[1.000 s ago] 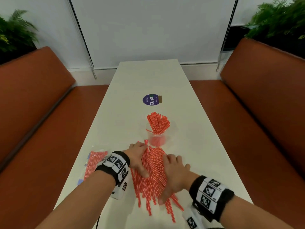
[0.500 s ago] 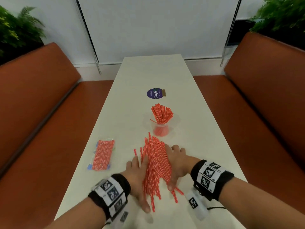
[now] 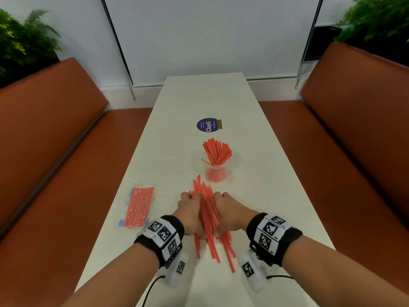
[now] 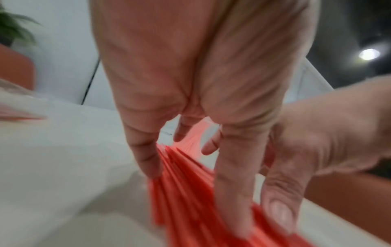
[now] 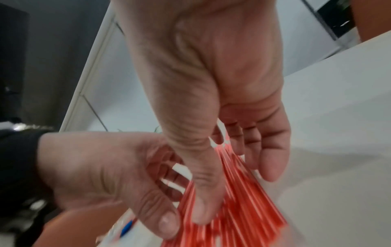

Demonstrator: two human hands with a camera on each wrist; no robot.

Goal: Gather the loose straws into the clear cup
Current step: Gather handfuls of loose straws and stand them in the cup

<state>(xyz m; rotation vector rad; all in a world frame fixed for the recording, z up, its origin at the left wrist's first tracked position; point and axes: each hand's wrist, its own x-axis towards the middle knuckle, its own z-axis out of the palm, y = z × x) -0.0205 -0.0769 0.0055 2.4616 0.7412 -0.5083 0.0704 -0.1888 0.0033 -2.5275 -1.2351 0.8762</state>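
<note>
A pile of loose red-and-white straws [image 3: 209,220] lies lengthwise on the white table [image 3: 254,196], just in front of me. My left hand [image 3: 192,210] grips the bundle from its left side and my right hand [image 3: 224,209] from its right, fingers curled round it. The left wrist view is blurred; there my left thumb [image 4: 234,192] lies over the straws [image 4: 186,200]. In the right wrist view my right thumb [image 5: 204,197] presses on the straws [image 5: 243,205]. Beyond the pile stands the clear cup [image 3: 215,172], upright and holding several straws.
A sealed plastic packet of straws [image 3: 138,207] lies at the table's left edge. A round purple sticker [image 3: 207,125] sits farther back. Brown benches [image 3: 55,151] run along both sides of the table, with plants behind them.
Both hands have drawn together from flat on the spread pile to curled round it. The straws are squeezed into a narrower bundle.
</note>
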